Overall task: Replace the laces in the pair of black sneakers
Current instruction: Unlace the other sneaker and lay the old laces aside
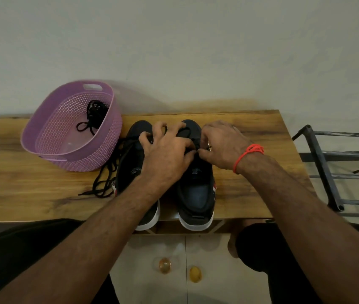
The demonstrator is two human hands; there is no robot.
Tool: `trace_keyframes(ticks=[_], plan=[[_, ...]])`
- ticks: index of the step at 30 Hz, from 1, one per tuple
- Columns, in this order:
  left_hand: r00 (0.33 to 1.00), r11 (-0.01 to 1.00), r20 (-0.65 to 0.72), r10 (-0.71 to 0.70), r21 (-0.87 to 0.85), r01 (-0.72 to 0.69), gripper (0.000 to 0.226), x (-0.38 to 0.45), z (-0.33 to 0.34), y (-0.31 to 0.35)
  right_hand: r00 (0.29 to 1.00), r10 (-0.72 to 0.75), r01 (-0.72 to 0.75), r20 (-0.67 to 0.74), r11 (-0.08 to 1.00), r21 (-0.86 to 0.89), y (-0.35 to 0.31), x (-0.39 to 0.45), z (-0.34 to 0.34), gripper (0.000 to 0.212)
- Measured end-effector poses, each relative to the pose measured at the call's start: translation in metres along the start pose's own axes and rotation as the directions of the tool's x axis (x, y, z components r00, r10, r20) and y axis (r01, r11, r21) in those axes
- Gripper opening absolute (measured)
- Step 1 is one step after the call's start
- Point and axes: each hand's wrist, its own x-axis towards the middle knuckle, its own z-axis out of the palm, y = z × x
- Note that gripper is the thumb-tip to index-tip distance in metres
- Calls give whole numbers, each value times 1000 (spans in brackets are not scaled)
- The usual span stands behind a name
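We had the pair of black sneakers with white soles parked side by side at the near edge of the wooden surface (pixel 240 183), heels hanging a bit over it, toes pointing at the wall. The left sneaker (pixel 130 172) had a loose black lace (pixel 104 183) spilling off its left side onto the wood, so that one looked unthreaded or close to it. The right sneaker (pixel 196 189) was the one we were working on.

Our left hand (pixel 165 154) sat over the gap between the two shoes, fingers spread and curled down onto the tops, thumb tip meeting the lace at the right shoe's eyelets. Our right hand (pixel 220 145), the one with the orange thread bracelet (pixel 248 153), had its fingers bunched together, pinching what looked like the lace right at that spot, though the exact grip was hidden.

A pink perforated plastic basket (pixel 49 137) near the far left held another bundle of black lace (pixel 93 115).

What could go wrong: both laces are black, so old and new could get mixed up easily. Also, tugging hard might drag the shoe off that near edge, since the heels already overhang.
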Motion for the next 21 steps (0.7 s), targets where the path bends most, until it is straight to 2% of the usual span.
trace_keyframes(ticks=[7,10,12,14,16,18,21], plan=[[1000,1000,18,-4,25,4,27,0,5,-1,1000,6,-6,5,1000,19,0,0,1,17],[980,995,-177,-92,-52,84,22,5,-3,-9,1000,4,-4,2,1000,12,0,0,1,16],[912,968,-344,-223,-186,167,22,12,-15,-23,1000,4,-4,0,1000,16,1,-1,0,15],[860,938,-415,-296,-297,179,23,19,-24,-41,1000,7,-7,3,1000,25,1,-1,0,15],[889,927,-348,-297,-330,180,40,20,-26,-48,1000,8,-8,7,1000,27,0,-1,0,18],[952,929,-173,-252,-317,188,67,17,-20,-40,1000,6,-6,4,1000,23,-2,-2,0,21],[989,975,51,-135,-170,142,90,9,-3,-26,1000,4,-4,-1,1000,23,-2,-3,1,17]])
